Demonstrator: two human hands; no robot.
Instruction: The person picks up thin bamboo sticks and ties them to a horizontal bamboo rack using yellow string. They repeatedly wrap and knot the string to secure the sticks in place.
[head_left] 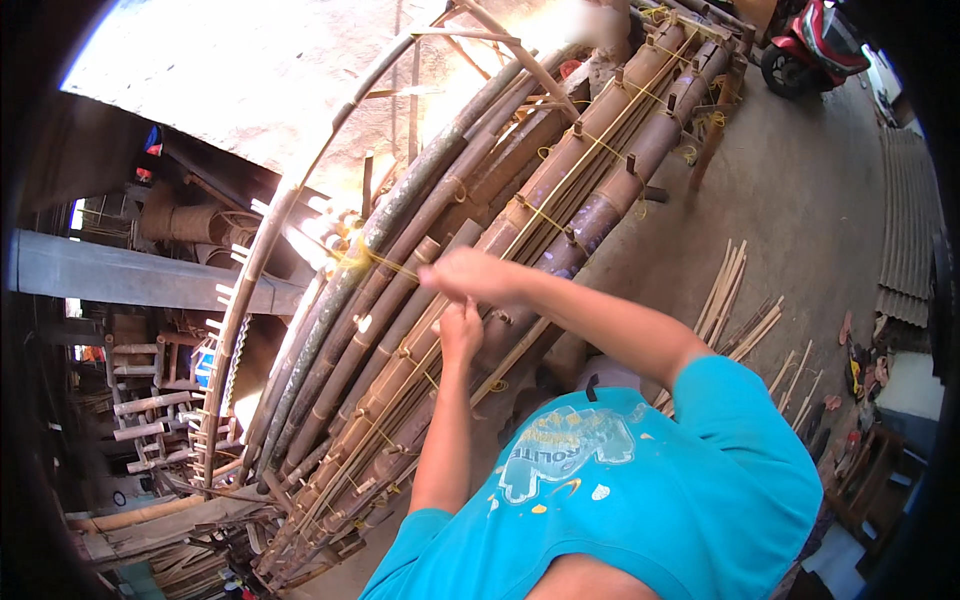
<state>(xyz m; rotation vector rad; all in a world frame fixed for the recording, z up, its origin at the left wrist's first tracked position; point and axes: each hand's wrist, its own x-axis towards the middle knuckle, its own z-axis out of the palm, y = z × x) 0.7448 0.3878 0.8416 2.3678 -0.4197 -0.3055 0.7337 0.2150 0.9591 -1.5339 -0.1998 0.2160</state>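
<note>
My right hand [468, 276] is closed in a fist, slightly blurred, above the bamboo poles. A yellow string [395, 265] stretches taut from it to a bunch of yellow ties by the mottled, grey-green pole [400, 205]. Just below it, nearly touching, my left hand [460, 330] is closed too; whatever it grips is hidden. Under both hands lie thick brown bamboo poles [565, 170] with short pegs standing up from them. Thin split bamboo strips [600, 150] run lengthwise between these poles, with yellow string crossing over them.
A curved bamboo frame with pegs [262, 250] arches at left. Loose bamboo sticks [725, 290] lie on the concrete floor [800, 190] at right. A red motorbike [815, 45] stands at far right. Bamboo ladder-like pieces [140, 405] and a grey beam [150, 270] are at left.
</note>
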